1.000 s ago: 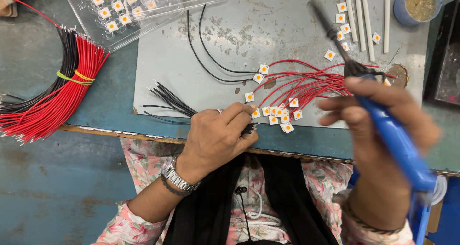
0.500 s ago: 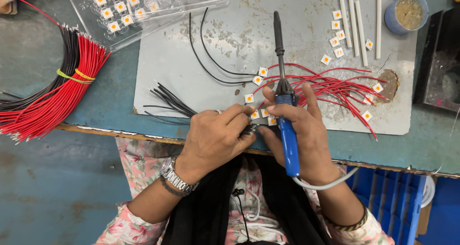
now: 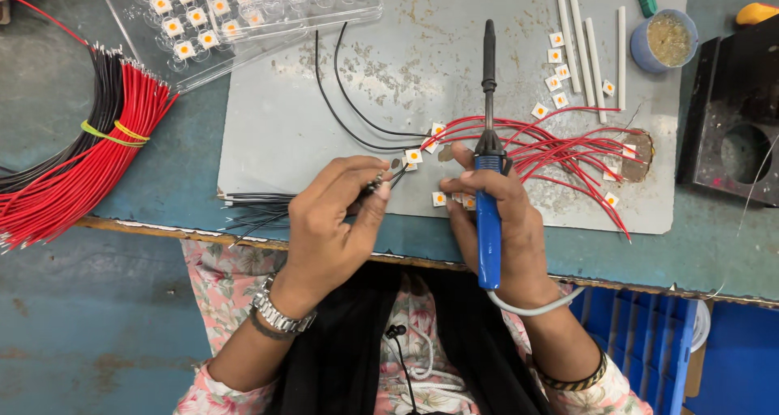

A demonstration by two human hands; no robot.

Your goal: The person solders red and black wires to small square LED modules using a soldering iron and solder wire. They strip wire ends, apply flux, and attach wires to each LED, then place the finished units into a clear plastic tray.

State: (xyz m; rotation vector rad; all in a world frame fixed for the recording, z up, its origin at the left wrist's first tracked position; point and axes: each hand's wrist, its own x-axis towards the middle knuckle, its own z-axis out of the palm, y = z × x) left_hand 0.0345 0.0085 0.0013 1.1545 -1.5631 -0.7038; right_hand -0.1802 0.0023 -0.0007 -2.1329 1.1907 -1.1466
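My right hand (image 3: 499, 220) grips a soldering iron (image 3: 488, 172) by its blue handle, tip pointing away over the grey work mat (image 3: 324, 115). My left hand (image 3: 333, 220) pinches a thin black wire (image 3: 388, 178) between thumb and fingers, its end close to a small square LED chip (image 3: 413, 155). More LED chips with red wires (image 3: 560, 151) soldered on lie just right of the iron. Two black wires (image 3: 341, 98) curve across the mat toward the chips. Loose black wires (image 3: 256, 208) lie under my left hand at the mat's edge.
A bundle of red and black wires (image 3: 73, 172) tied with a band lies at the left. A clear tray of LED chips (image 3: 219, 17) sits at top left. White sticks (image 3: 580, 46), a blue cup (image 3: 665, 40) and a black block (image 3: 734, 123) are at the right.
My right hand brought the soldering iron in from the right and turned it to point away beside my left hand. My left hand stayed on the black wire.
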